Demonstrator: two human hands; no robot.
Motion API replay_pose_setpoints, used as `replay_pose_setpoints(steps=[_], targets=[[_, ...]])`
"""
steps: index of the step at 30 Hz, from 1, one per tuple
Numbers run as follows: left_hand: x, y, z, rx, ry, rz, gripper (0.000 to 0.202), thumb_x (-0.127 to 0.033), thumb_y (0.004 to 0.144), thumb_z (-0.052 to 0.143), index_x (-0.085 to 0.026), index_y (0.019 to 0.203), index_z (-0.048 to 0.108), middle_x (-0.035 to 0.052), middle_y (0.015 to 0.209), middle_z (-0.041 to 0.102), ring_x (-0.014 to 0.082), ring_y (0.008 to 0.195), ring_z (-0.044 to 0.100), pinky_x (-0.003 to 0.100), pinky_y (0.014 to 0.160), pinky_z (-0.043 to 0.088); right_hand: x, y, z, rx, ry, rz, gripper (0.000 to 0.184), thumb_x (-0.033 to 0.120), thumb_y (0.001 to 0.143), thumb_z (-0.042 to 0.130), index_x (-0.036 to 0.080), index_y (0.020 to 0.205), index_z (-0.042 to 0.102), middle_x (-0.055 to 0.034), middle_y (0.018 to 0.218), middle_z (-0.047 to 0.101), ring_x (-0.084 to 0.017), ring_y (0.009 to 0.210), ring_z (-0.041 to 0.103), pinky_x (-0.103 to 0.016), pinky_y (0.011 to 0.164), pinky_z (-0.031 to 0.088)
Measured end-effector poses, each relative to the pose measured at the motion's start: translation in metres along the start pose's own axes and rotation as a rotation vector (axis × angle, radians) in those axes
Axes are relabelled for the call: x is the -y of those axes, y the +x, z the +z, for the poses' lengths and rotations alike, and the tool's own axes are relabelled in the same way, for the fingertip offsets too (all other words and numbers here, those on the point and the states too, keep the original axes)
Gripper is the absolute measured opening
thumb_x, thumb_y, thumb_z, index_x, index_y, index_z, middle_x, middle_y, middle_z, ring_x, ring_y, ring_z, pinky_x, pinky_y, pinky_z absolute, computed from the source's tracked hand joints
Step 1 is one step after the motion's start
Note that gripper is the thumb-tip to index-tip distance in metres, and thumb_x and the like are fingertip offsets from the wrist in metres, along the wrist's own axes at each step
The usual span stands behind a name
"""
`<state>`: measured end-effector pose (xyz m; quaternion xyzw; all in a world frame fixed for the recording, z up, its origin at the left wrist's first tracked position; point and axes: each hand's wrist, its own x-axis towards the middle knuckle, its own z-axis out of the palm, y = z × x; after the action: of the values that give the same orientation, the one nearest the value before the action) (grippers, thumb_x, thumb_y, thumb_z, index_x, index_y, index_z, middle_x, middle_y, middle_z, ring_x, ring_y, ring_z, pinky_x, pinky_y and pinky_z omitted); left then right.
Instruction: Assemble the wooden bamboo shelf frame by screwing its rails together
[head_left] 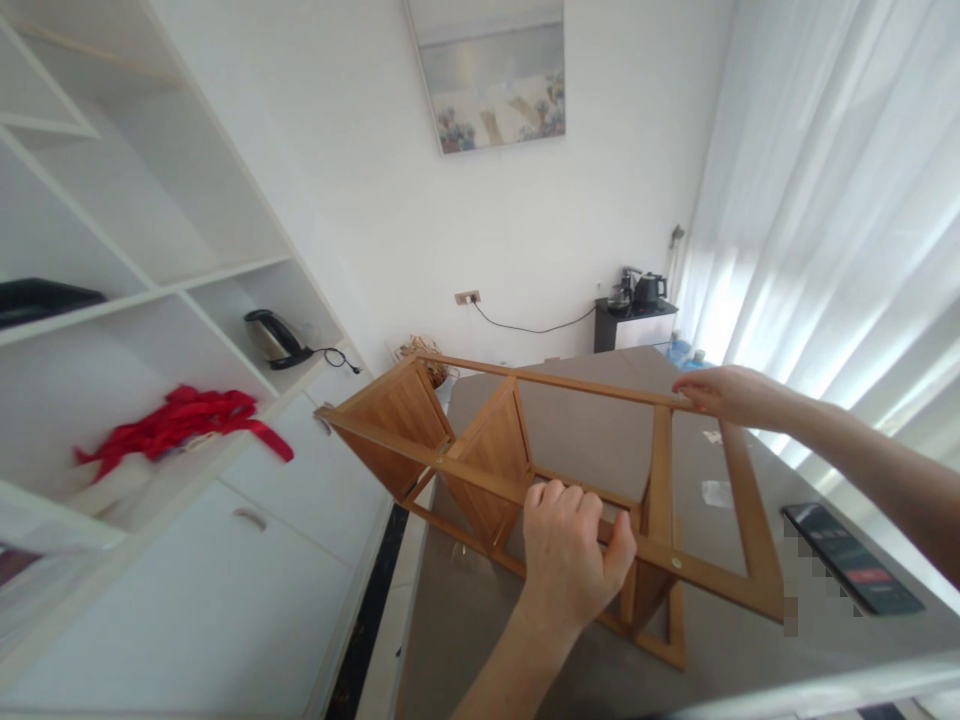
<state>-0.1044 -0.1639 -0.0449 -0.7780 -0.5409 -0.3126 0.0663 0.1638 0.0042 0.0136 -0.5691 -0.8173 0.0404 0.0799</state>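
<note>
A wooden shelf rack (480, 450) lies on its side on a grey-brown table (480, 640), its panels and rails a warm orange-brown. My left hand (574, 548) is closed round the near rail of the rack, fingers curled over the top. My right hand (724, 390) rests on the far rail near the rack's right end, fingers bent over the wood.
A phone (851, 557) lies on the table to the right. White shelving (150, 300) on the left holds an electric kettle (274, 338) and red cloth (180, 420). A small black stand with a coffee maker (636, 305) sits by the curtains (840, 200).
</note>
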Motion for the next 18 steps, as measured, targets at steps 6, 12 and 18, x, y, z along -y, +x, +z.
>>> replay_pose_setpoints(steps=[6, 12, 18], targets=[[-0.002, 0.0, -0.001, -0.004, 0.023, -0.003, 0.028, -0.033, 0.085, 0.05, -0.019, 0.061, 0.047, 0.0046, 0.067, 0.054, 0.0194, 0.07, 0.047, 0.037, 0.069, 0.032, -0.003, -0.001, 0.001, -0.149, -0.023, -0.092, 0.034, 0.042, 0.082, 0.044, 0.027, 0.087, 0.074, -0.0018, 0.093, 0.069, -0.018, 0.076, 0.062, -0.028, 0.068, 0.043], [-0.001, 0.0, -0.001, -0.015, 0.007, -0.016, 0.027, -0.032, 0.085, 0.048, -0.019, 0.061, 0.046, 0.0041, 0.066, 0.053, 0.0196, 0.07, 0.047, 0.037, 0.07, 0.032, -0.003, 0.004, 0.006, -0.107, 0.008, -0.02, 0.033, 0.045, 0.081, 0.047, 0.026, 0.085, 0.074, -0.0014, 0.091, 0.068, -0.018, 0.077, 0.062, -0.027, 0.067, 0.043], [-0.002, 0.0, -0.002, -0.017, 0.0, -0.017, 0.028, -0.033, 0.085, 0.047, -0.019, 0.06, 0.045, 0.0041, 0.066, 0.053, 0.0196, 0.07, 0.047, 0.037, 0.068, 0.032, -0.005, 0.007, 0.011, -0.104, 0.056, -0.015, 0.033, 0.045, 0.082, 0.047, 0.026, 0.086, 0.074, -0.0008, 0.093, 0.069, -0.016, 0.077, 0.062, -0.025, 0.067, 0.043]])
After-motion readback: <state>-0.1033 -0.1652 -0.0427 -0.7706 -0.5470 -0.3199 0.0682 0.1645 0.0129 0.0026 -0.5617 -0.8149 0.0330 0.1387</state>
